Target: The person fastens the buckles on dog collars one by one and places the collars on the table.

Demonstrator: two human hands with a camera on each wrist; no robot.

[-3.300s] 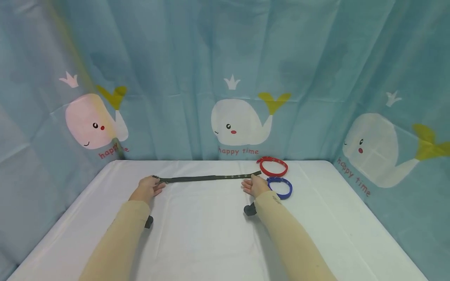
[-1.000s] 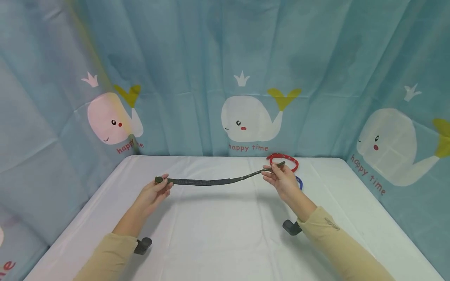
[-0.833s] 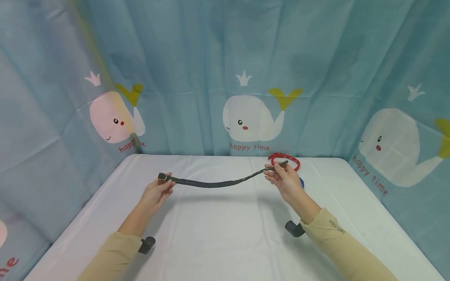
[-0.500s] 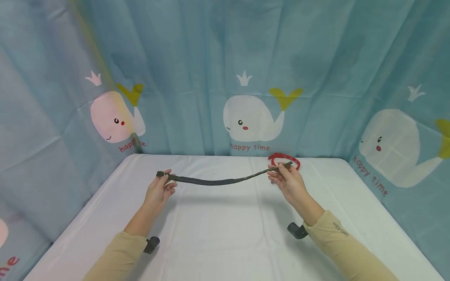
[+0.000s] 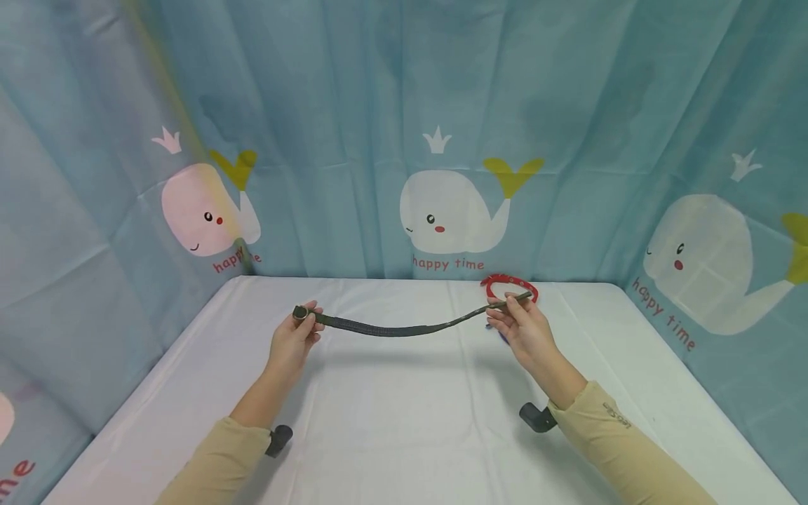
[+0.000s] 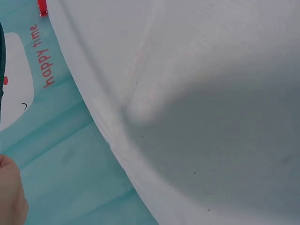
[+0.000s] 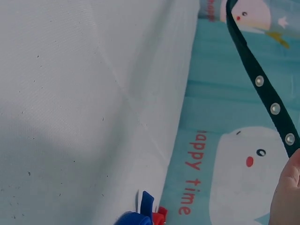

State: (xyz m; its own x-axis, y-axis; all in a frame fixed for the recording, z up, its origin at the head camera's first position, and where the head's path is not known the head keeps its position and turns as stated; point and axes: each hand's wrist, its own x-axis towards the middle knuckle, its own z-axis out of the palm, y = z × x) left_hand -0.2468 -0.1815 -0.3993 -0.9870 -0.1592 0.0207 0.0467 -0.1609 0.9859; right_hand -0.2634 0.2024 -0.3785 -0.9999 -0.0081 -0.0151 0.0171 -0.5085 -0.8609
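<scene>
A dark green pet collar [image 5: 385,331] hangs in a shallow sag above the table, stretched between both hands. My left hand [image 5: 292,345] pinches its buckle end, where a metal ring shows near the thumb. At the other end, my right hand [image 5: 525,333] pinches the strap close to its tip. Metal eyelets line the collar's strap [image 7: 275,108] in the right wrist view. Behind the right hand lie a red collar [image 5: 505,279], fastened in a loop, and a blue collar [image 7: 133,218], mostly hidden by that hand in the head view.
A white cloth covers the table [image 5: 391,421]. Blue curtains [image 5: 328,140] printed with whales enclose its back and sides. Dark wrist-worn devices [image 5: 536,416] protrude from beneath both sleeves.
Both hands have lifted the green collar off the table and brought it nearer. It was nearly straight and now sags. Lately both hands have drifted slightly right.
</scene>
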